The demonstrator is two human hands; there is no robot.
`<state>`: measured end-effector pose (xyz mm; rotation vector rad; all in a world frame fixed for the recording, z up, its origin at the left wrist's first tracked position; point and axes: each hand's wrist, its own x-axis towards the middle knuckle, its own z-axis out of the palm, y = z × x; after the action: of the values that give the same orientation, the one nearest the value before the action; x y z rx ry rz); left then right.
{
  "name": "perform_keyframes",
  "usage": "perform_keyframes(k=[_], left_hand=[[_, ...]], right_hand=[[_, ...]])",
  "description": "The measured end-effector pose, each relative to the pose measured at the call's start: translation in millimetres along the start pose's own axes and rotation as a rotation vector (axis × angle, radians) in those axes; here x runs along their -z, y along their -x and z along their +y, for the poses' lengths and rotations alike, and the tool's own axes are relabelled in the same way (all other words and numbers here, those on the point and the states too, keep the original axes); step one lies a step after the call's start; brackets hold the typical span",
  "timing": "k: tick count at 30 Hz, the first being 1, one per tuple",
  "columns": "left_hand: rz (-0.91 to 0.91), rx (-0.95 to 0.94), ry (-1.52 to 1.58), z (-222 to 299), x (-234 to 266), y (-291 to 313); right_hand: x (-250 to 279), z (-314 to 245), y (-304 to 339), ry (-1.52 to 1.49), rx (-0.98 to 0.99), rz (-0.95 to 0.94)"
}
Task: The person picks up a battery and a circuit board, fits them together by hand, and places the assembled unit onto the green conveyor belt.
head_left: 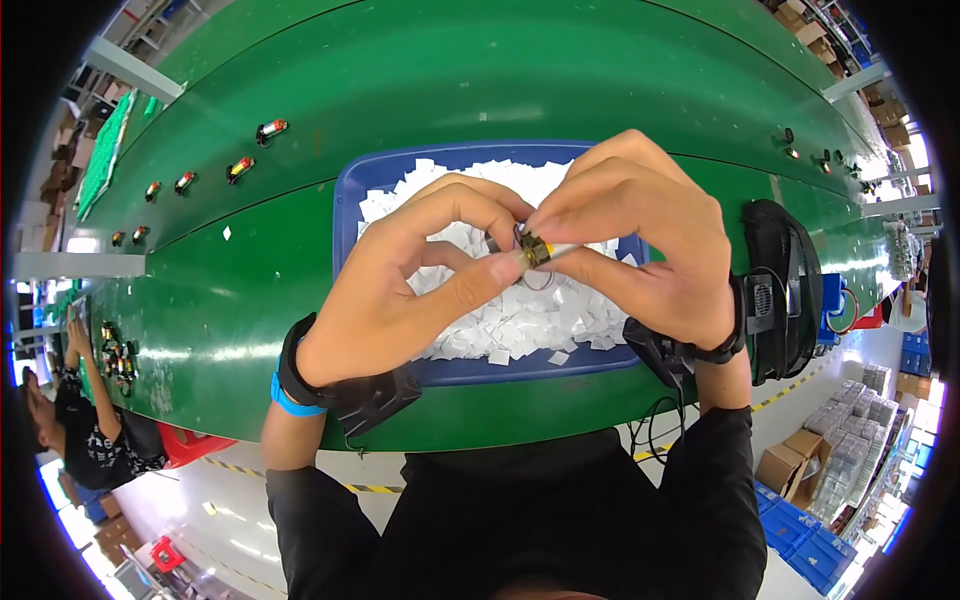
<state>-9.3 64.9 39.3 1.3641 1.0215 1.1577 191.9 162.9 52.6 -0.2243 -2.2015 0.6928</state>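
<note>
Small motor (538, 251) located above the near middle of the blue tray (346, 215), clear of its white slips (500, 330). Left hand (400, 275): fingers grasping the motor's left end. Right hand (670, 245): fingers pinched about its right end. Work appears partway; completion cannot be confirmed, and the motor has yet to be put down. Similar parts (240, 170) lie far left on the tabletop (450, 70). Long axis: left to right, right end slightly farther; front end indeterminable.

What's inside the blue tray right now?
Loose white pieces. The left hand, right hand and small yellow-banded part they pinch hide parts of the blue tray; anything beneath the top layer is covered too.
</note>
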Motion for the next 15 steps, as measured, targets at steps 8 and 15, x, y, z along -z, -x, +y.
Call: perform_keyframes(k=[8, 15], left_hand=[[-0.075, 0.216, 0.43, -4, 8, -2], [0.029, 0.427, 0.652, -21, 2, -1]], right_hand=[[-7, 0, 2, 0.038, 0.167, -0.056], [-16, -1, 6, 0.14, 0.251, -0.069]])
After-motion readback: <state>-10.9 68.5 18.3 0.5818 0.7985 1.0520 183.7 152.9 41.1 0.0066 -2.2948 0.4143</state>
